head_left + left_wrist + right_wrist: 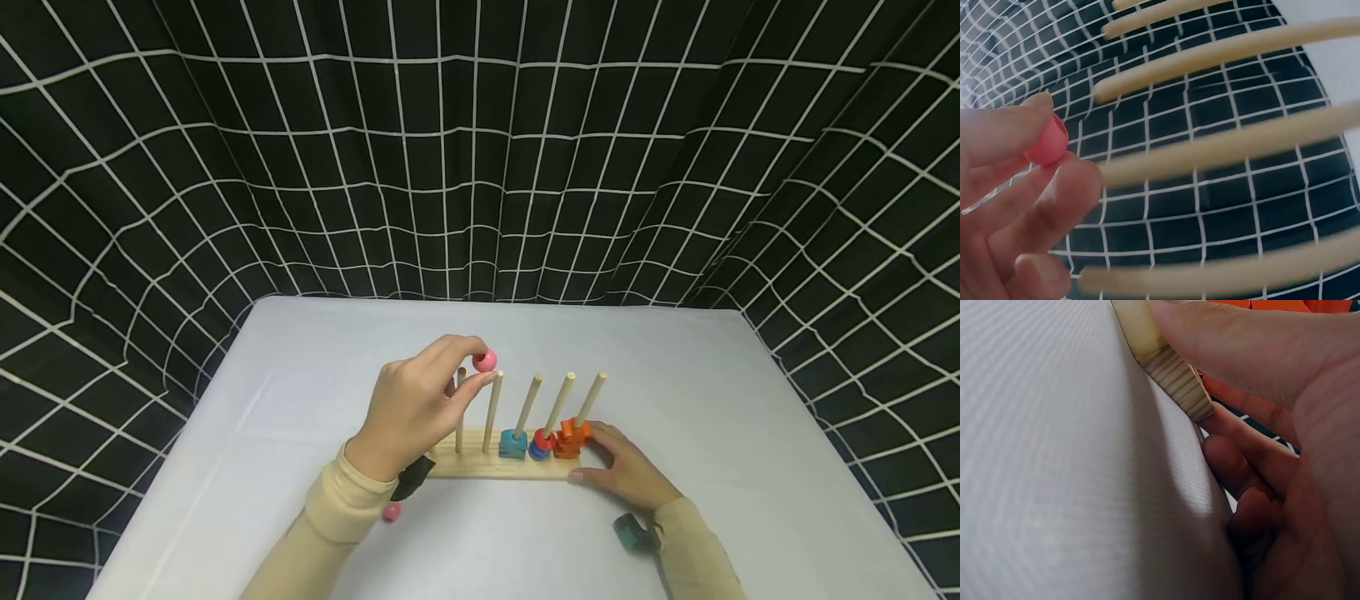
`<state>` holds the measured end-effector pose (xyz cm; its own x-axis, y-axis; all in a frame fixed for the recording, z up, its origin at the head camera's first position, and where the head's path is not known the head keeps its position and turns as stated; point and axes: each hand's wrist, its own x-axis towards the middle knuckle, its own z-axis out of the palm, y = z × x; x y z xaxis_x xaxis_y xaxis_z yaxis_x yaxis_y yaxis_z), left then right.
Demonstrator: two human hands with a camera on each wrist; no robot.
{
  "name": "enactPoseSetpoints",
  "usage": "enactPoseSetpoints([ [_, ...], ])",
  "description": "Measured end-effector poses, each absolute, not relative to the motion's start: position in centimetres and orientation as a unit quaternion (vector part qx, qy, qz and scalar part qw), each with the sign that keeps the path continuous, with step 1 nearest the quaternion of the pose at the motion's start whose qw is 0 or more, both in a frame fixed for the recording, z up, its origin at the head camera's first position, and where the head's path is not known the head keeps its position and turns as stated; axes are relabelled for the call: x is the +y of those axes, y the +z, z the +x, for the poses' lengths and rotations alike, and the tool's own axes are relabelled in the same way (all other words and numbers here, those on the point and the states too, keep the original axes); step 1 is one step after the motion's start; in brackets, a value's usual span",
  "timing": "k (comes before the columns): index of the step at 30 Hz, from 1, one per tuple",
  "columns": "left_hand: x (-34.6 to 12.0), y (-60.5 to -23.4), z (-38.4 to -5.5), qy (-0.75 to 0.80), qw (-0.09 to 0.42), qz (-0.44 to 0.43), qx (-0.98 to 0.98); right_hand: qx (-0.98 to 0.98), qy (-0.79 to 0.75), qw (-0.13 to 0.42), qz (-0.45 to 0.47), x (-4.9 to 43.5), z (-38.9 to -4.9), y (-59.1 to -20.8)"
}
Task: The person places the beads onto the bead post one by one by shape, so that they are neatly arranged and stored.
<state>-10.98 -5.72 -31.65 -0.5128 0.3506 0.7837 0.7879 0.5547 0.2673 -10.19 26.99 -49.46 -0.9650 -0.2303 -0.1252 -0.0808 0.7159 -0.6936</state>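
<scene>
My left hand pinches a small pink bead between thumb and fingertips, just above the tip of a bare wooden peg. In the left wrist view the hole of this bead shows on its side. My right hand grips the right end of the wooden peg base, its thumb at the front edge. On the pegs to the right sit teal blocks, red and blue round pieces and orange pieces. The far left of the base is hidden behind my left hand.
A second pink bead lies on the white tabletop, close to the left wrist. A black curtain with a white grid stands behind the table and along both sides. Upright pegs rise close about the left hand.
</scene>
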Motion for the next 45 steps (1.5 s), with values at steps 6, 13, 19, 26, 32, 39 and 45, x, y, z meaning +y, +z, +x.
enactPoseSetpoints([
  [6, -4.1, -33.2, -11.0, -0.282, 0.349, -0.347, -0.823, 0.922, -0.362, 0.105, -0.082, 26.8, -10.2, -49.7],
  [13, -3.2, -34.4, -10.4, -0.201, 0.384, -0.336, -0.836, 0.923, -0.359, 0.099, -0.093, 26.8, -10.2, -49.5],
  [19, -2.9, -36.0, -10.0, -0.162, 0.37, -0.337, -0.851, 0.926, -0.352, 0.094, -0.097, 26.9, -10.2, -49.5],
  [26, -2.7, -39.4, -9.2, -0.116, 0.319, -0.334, -0.88, 0.927, -0.35, 0.094, -0.097, 26.9, -10.3, -49.4],
  [32, -2.7, -42.8, -9.1, -0.112, 0.277, -0.334, -0.894, 0.926, -0.353, 0.102, -0.086, 26.8, -10.3, -49.4],
  [39, -2.8, -46.0, -9.2, -0.094, 0.223, -0.331, -0.912, 0.926, -0.353, 0.1, -0.084, 26.8, -10.2, -49.5],
  [45, -2.8, -46.9, -9.0, -0.067, 0.209, -0.328, -0.919, 0.924, -0.359, 0.095, -0.09, 26.8, -10.1, -49.4],
])
